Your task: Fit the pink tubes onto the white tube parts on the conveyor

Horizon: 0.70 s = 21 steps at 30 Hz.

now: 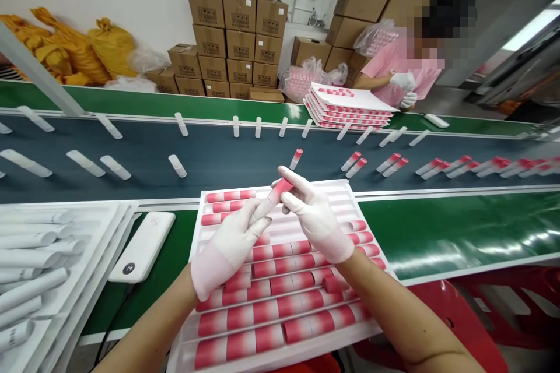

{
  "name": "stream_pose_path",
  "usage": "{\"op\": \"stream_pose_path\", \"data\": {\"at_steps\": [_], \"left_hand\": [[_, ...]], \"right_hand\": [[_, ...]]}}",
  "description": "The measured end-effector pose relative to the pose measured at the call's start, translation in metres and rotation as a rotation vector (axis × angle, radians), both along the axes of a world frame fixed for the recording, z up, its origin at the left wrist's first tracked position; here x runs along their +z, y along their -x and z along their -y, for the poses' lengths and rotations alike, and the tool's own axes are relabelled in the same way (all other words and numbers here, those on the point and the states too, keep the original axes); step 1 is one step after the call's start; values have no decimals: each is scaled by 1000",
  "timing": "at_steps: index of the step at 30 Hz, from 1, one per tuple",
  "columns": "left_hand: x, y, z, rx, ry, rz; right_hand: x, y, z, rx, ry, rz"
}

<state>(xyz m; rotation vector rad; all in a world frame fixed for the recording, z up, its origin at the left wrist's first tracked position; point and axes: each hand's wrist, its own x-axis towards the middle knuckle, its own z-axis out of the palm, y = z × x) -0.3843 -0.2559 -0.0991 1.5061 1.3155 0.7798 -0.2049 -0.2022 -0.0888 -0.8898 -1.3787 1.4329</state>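
Observation:
In front of me a white tube with a pink-red fading cap (280,189) is held at a slant between both gloved hands. My left hand (227,242) is closed round its white lower part. At the red end, the fingers and thumb of my right hand (318,218) pinch the cap. Below both hands lies a white ridged tray (339,191) with rows of pink-and-white caps (256,312). Just beyond my hands, a capped tube (296,158) stands on the dark conveyor belt (219,169).
White tubes (85,163) stand along the belt's left; red-capped ones (459,163) at right. Stacked trays of white tubes (30,256) and a power bank (142,246) lie left. Across the belt, a person in pink (411,73) works beside stacked trays (350,108). Cartons (240,44) stand behind.

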Motion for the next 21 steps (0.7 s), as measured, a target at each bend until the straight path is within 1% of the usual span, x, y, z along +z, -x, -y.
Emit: {"op": "stream_pose_path", "data": {"at_steps": [2, 4, 5, 8, 10, 12, 13, 15, 18, 20, 21], "left_hand": [[1, 1, 0, 45, -5, -70], [1, 2, -2, 57, 19, -109], [1, 3, -3, 42, 31, -106], [5, 8, -8, -74, 84, -24], [9, 11, -11, -126, 108, 18], [13, 11, -12, -124, 91, 12], [14, 9, -12, -109, 66, 1], [13, 2, -11, -74, 22, -20], [5, -9, -12, -52, 15, -21], [-2, -9, -18, -73, 24, -38], [-5, -3, -24, -54, 1, -62]], "right_hand": [[1, -4, 0, 62, 29, -7], [4, -10, -1, 94, 44, 2], [7, -13, -2, 96, 44, 26], [17, -20, -7, 124, 23, 102], [21, -23, -11, 196, 8, 104], [21, -21, -11, 272, 14, 81], [19, -19, -10, 284, 27, 64], [13, -11, -6, 252, 67, 41], [2, 0, 0, 164, 125, 42], [-1, -1, -6, 138, 130, 115], [-1, -6, -14, 94, 109, 180]]}}
